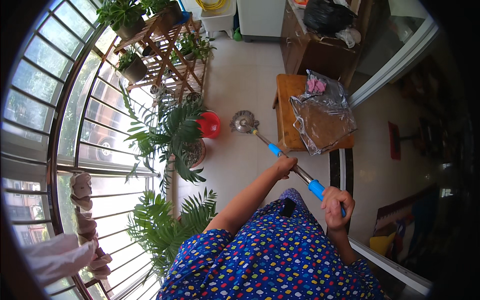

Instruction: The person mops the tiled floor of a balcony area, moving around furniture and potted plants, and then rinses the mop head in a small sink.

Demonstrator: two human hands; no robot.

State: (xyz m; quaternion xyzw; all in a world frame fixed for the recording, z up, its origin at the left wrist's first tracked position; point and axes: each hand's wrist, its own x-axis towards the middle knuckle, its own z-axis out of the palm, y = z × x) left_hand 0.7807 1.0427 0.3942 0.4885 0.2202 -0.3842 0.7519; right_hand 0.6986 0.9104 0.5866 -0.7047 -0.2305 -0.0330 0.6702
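A spin mop with a steel pole [302, 174] and blue grips slants away from my body. My left hand [285, 167] is wrapped around the pole just behind the upper blue sleeve. At the near end, my right hand [337, 206] grips the blue handle [317, 188]. The round mop head [243, 122], fringed with grey strands, rests on the pale tiled floor [247, 78]. Left of it stands a red bucket [209, 125], partly covered by palm leaves.
A wooden stool [285, 127] with a clear plastic sheet [326, 116] stands right of the mop head. Potted palms [180, 127] and a wooden plant rack [176, 48] line the barred window side. A brown cabinet [315, 56] stands at the back right, by a sliding-door frame [393, 71].
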